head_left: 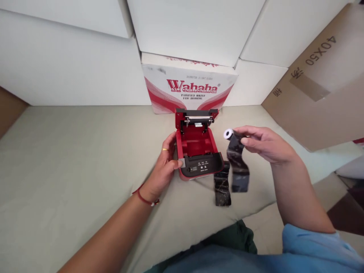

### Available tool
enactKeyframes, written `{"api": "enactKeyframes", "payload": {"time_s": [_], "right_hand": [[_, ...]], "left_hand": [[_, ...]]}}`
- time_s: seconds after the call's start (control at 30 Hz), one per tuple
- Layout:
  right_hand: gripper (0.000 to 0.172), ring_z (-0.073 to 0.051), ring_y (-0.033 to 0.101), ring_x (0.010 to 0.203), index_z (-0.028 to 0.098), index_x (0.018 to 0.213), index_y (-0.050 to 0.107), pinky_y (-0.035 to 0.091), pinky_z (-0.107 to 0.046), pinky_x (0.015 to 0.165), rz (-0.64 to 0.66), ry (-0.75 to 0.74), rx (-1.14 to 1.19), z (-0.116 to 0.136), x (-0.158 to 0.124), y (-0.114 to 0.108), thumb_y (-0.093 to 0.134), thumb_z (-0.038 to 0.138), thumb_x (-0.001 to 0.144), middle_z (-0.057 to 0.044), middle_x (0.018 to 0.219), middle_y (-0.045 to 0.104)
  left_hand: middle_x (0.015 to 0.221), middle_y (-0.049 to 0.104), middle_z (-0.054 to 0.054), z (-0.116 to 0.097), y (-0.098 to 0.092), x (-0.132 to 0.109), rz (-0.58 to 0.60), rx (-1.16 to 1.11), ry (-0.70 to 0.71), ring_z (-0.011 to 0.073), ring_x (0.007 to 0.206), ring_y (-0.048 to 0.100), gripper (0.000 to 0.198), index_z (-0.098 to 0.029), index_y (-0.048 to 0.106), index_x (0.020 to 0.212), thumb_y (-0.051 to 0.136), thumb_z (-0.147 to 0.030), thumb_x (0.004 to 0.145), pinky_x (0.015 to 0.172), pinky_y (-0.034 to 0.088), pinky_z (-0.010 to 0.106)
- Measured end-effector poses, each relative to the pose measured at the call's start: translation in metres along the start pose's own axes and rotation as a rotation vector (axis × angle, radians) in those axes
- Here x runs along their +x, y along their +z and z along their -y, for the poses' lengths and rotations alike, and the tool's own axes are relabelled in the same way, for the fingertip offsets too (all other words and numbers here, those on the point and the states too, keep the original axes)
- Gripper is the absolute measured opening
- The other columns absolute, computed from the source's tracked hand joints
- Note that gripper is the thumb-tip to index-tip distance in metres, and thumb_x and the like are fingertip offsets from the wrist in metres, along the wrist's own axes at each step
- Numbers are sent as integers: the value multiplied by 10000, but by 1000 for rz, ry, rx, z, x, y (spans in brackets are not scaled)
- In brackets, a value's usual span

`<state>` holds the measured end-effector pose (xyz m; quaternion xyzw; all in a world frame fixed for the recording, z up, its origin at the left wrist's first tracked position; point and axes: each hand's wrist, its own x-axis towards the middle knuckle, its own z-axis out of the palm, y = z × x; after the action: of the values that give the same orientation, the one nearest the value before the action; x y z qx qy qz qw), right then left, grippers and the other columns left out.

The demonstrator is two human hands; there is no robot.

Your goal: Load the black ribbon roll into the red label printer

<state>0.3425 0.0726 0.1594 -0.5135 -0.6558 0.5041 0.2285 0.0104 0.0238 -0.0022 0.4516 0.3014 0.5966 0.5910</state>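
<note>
A small red and black label printer (pixel 196 146) sits on the light green cloth with its lid (pixel 197 113) raised, so the red inside shows. My left hand (pixel 167 159) grips its left side, thumb on the front corner by the black button panel. To the right of the printer, my right hand (pixel 260 142) pinches a small roll (pixel 228 134) with a white end and a dark core hole. From it hangs a loose, wavy black strip (pixel 239 167), free at its lower end. A second black strip (pixel 222 189) is at the printer's front right corner.
Behind the printer stands a red and white Wahaha water carton (pixel 193 87), against several large white boxes (pixel 187 26). A brown cardboard box (pixel 321 76) leans at the right. Light green cloth (pixel 71 170) spreads beneath everything, its front edge near my body.
</note>
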Motion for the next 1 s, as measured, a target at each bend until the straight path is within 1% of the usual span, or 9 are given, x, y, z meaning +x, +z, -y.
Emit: {"api": "enactKeyframes", "payload": {"time_s": [0.1,0.2,0.3,0.4,0.57,0.67,0.8,0.9,1.0], "right_hand": [[635,-149,537,686,233,1306,897,429,-316,627,-21,150,-86,-38,2,-23,957,627,811,-55,989,828],[574,-247,731,922,239,1225,905,605,-408,858,-18,170,-178,-73,13,-20,927,606,784,-109,1216,875],[502,-289,775,1097,248,1244,886,627,-460,1020,-195,75,-307,-94,16,-8,785,618,920,-129,1308,867],[434,-266,745,994,230,1208,880,619,-473,1006,-375,14,-412,-103,10,-2,693,569,1011,-129,1238,849],[355,-185,643,685,216,1256,873,621,-418,804,-380,-56,-599,-107,1,2,720,419,1008,-108,1180,816],[365,-206,708,756,221,1326,856,632,-423,828,-323,-71,-777,-106,4,8,704,362,1025,-133,1303,803],[433,-285,803,1019,241,1447,814,642,-426,851,-299,-16,-973,-101,13,15,651,299,1050,-156,1518,765],[372,-306,810,1085,237,1332,852,650,-429,897,-255,-14,-953,-87,9,4,636,264,1031,-145,1383,824],[305,-298,803,991,269,1231,882,658,-435,913,-115,-79,-804,-59,-5,-22,682,362,1020,-118,1188,864]], "left_hand": [[1869,482,32,1,0,0,0,-19,-10,395,1773,376,988,-405,521,1705,944,-513,818,1479,321,617],[1883,466,10,2,-2,1,6,-12,-11,386,1789,352,967,-424,535,1688,953,-496,818,1487,314,605],[1883,469,18,1,-3,0,0,19,7,391,1797,338,944,-413,543,1694,936,-515,841,1496,302,602],[1885,466,11,0,-3,0,7,37,10,389,1800,341,925,-427,538,1701,917,-518,862,1489,333,595],[1893,457,10,0,-2,-1,15,18,1,388,1791,367,918,-428,526,1710,904,-488,876,1489,331,613],[1882,474,21,0,-1,-1,12,-4,-12,397,1784,375,934,-420,524,1705,910,-472,856,1472,353,625],[1883,472,36,-2,1,-1,14,8,-16,400,1792,357,950,-399,496,1719,884,-434,853,1487,306,638],[1894,452,50,-4,2,-1,9,13,-34,399,1795,350,961,-379,465,1732,855,-416,853,1488,297,644],[1896,445,65,-6,3,-2,11,23,-37,403,1795,349,977,-360,443,1741,842,-419,851,1491,293,646]]}}
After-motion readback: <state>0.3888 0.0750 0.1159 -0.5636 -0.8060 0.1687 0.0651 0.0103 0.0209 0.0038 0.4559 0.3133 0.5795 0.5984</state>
